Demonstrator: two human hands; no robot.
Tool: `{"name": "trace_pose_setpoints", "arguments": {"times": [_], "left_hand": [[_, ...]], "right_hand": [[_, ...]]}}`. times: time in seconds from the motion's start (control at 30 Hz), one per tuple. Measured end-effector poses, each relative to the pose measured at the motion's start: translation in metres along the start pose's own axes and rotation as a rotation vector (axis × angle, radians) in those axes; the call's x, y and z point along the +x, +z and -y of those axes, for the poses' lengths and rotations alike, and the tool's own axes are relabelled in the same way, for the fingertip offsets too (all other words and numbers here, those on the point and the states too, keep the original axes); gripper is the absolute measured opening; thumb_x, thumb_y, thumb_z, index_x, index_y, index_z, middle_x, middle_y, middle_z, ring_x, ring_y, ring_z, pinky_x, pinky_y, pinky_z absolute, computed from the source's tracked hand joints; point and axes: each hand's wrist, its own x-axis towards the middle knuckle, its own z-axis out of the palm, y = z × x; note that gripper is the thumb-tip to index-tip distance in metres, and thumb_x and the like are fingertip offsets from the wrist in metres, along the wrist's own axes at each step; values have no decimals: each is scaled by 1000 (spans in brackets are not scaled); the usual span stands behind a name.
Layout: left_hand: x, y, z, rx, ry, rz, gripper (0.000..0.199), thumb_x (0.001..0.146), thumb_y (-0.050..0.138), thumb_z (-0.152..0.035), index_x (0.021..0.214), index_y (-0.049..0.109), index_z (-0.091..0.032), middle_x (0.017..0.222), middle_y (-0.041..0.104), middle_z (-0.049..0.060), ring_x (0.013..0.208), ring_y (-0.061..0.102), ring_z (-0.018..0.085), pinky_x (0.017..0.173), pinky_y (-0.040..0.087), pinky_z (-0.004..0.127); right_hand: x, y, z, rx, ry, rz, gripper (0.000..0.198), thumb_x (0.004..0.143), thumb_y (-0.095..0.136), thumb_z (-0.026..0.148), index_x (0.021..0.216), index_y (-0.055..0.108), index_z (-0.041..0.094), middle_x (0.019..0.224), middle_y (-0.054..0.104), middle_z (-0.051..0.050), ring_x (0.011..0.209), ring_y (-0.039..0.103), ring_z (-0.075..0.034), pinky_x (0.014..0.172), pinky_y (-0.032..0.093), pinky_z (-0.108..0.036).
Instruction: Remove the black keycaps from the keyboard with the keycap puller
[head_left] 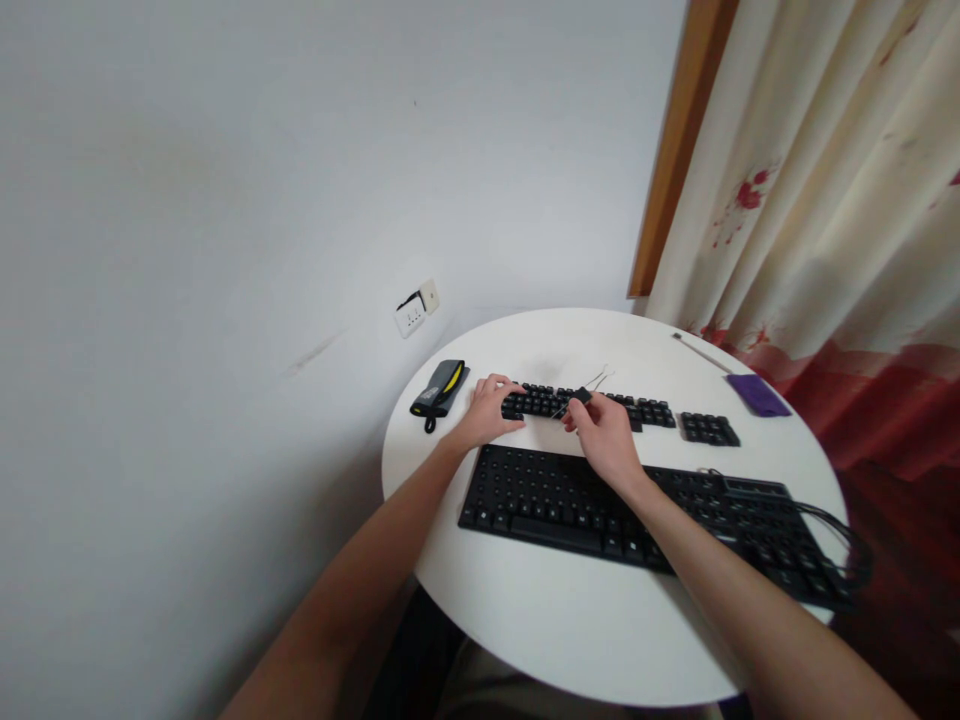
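Observation:
My left hand [491, 410] rests at the left end of a block of loose black keycaps [544, 402], thumb and index finger spread around its edge. In my right hand [606, 435] is a wire keycap puller [583, 395], pinched by its dark middle part. Thin wires stick out from it, up to the right and down to the left over the keycaps. Just below both hands lies a black keyboard [555, 500], many of its keys off on the left and upper part. My right forearm crosses over it and hides some of it.
A separate group of keycaps [709, 429] sits to the right. A grey and yellow pouch [441, 388] lies at the left edge of the white round table [525, 600]. At the right are a purple-headed brush or cloth [757, 395] and the keyboard's coiled cable [855, 550]. A wall stands left.

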Motion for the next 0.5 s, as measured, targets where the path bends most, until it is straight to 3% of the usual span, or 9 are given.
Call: {"name": "trace_pose_setpoints", "arguments": {"times": [0.5], "left_hand": [[2,-6,5,-26,-22,-27,62,70,81,-35,127,58,-27,123,53,7,114,50,27,100,40,43]], "right_hand": [[0,0,2,-1,5,0,28,91,52,37,72,61,18,68,69,-6,63,66,-20,63,49,-30]]}}
